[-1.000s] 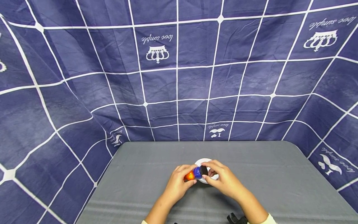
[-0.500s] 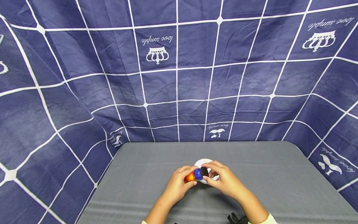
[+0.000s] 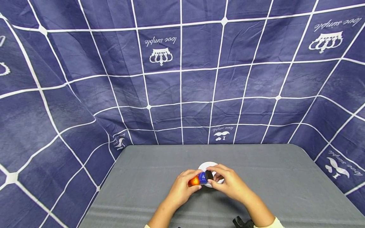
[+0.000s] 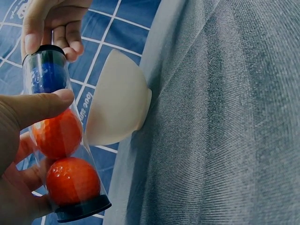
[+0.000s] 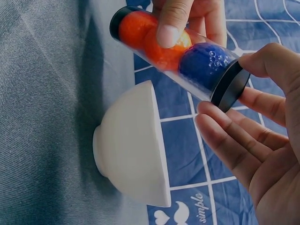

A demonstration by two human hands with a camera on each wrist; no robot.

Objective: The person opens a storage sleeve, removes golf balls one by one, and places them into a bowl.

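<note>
Here we see a tube [image 3: 201, 178] held near a bowl [image 5: 133, 145], well in from the far edge of the table [image 3: 148, 177].
Left hand [image 3: 182, 184] grips it, three balls [image 4: 55, 133] inside; right hand [image 3: 228, 182] pinches its cap [image 5: 230, 86].

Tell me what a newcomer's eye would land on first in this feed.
Likely the clear tube with two orange balls and one blue ball, held between the left hand and the right hand, which pinches its black cap. Next, the white bowl upright on the grey cloth, and the blue gridded backdrop behind.
</note>
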